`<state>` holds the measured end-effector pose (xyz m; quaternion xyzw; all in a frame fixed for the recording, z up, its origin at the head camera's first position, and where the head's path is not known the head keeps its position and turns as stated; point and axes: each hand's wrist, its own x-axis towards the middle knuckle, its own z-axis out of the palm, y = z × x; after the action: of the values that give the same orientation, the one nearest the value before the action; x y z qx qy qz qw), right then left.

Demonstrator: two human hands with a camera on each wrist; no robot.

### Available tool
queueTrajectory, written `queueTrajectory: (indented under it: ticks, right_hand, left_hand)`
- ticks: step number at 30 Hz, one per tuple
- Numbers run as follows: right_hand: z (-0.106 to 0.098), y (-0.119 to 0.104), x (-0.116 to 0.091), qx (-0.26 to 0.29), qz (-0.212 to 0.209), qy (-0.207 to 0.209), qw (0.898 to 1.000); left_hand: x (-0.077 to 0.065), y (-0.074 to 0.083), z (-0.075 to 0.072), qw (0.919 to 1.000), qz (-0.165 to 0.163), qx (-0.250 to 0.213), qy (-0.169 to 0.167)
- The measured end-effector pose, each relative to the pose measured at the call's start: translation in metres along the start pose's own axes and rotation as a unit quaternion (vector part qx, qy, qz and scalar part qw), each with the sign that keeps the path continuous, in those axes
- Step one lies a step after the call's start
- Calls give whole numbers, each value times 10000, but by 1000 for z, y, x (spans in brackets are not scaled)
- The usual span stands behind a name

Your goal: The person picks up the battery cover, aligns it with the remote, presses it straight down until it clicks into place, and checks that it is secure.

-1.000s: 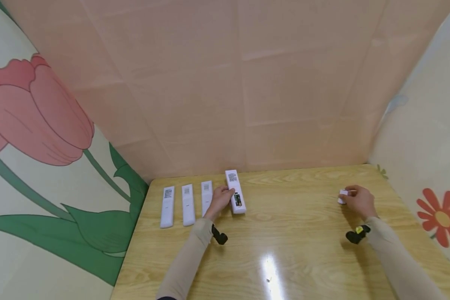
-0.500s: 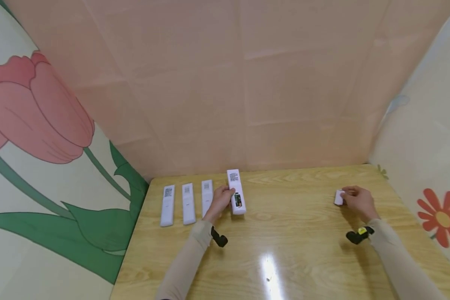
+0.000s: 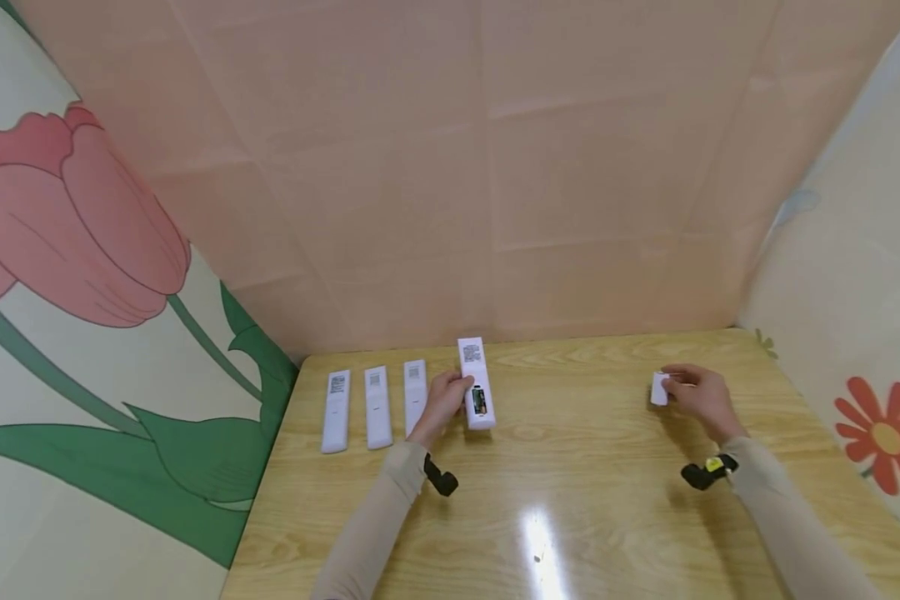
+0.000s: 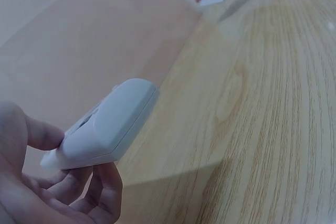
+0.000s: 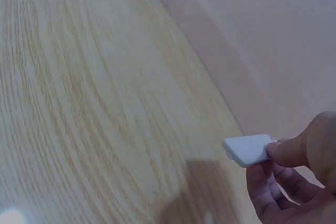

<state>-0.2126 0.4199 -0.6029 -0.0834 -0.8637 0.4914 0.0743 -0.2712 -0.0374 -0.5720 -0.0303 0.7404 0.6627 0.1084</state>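
My left hand grips a white remote control by its left side, back face up. The remote's battery compartment is uncovered, with dark contents showing inside. In the left wrist view the remote is tilted and raised off the table, thumb on top and fingers beneath. Far to the right, my right hand pinches a small white battery cover between thumb and fingers. The right wrist view shows this cover held above the table, its shadow below.
Left of my left hand, three more white remotes lie in a row: the leftmost remote, the middle remote and a partly hidden remote. They rest on the wooden table. A pink-draped wall rises behind.
My right hand has moved left and turned the battery cover more upright. The left hand and its remote have shifted slightly right. The row of remotes stays put.
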Motion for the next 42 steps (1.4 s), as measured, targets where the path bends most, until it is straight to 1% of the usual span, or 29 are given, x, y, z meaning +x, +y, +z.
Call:
queueTrajectory:
  ticks: [5, 9, 12, 17, 19, 21, 25, 27, 28, 31, 37, 42]
  right_hand:
    - [5, -15, -4, 410, -243, -30, 9989]
    - [8, -33, -7, 789, -308, -115, 9963]
    - [11, -48, -9, 827, -310, -195, 9959]
    - [14, -73, -6, 742, -392, -291, 9961]
    - [15, -81, -4, 789, -464, -296, 9954]
    - [17, -87, -4, 914, -557, -263, 9939]
    - [23, -91, -7, 1178, -717, -224, 9902]
    - [28, -95, -10, 1290, -756, -290, 9883]
    - [31, -97, -12, 1298, -758, -341, 9880]
    - [37, -106, -15, 1320, -766, -492, 9871]
    - [41, -125, -18, 1161, -804, -585, 9882]
    - [45, -130, -22, 1136, -741, -753, 9879]
  left_hand:
    - [-3, 2, 0, 10000, -22, -35, -5]
    - [-5, 4, 2, 10000, 47, -16, 14]
    - [-6, 6, 3, 10000, 87, -2, 30]
    - [-4, 14, 4, 9999, 128, -40, 15]
    - [-3, 18, 4, 9999, 128, -74, 18]
    - [-2, 19, 4, 9998, 198, -67, 31]
    - [-6, 15, 4, 9999, 132, -94, 11]
    - [-8, 11, 4, 9999, 66, -110, 12]
    - [-10, 8, 3, 9999, 5, -130, 26]
    - [-12, 5, 1, 9997, -10, -210, 92]
    - [-10, 11, 1, 9993, 169, -327, 27]
    - [-13, 12, -2, 9996, 92, -268, -36]
